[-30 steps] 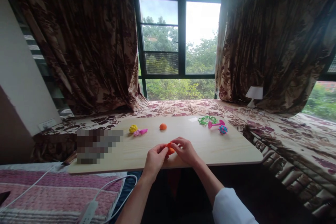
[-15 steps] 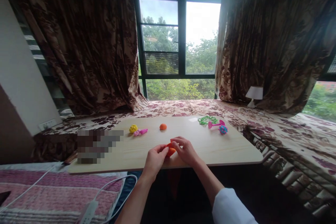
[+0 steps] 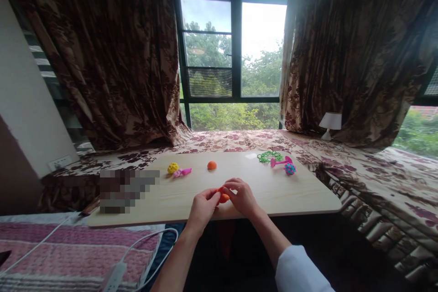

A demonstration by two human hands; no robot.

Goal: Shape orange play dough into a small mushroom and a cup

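Fingers of left hand (image 3: pixel 203 204) and right hand (image 3: pixel 241 195) pinch orange piece (image 3: pixel 224 198) between them, hands nearly touching; its shape (mostly covered) unclear from here. Pixelated patch (image 3: pixel 119 191) unreadable.

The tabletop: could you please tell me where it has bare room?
Bare patches: between the right hand, spiky ball and table's right edge; between the far orange lump and green strands. Crowded: by the ball and strands, between the hands.

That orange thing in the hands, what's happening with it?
The person's left hand and right hand are pinching a small orange thing, partly hidden by fingers, over the pale wooden table. A rounded orange lump sits farther back, with a bumpy yellow lump left and a spiky blue ball right.
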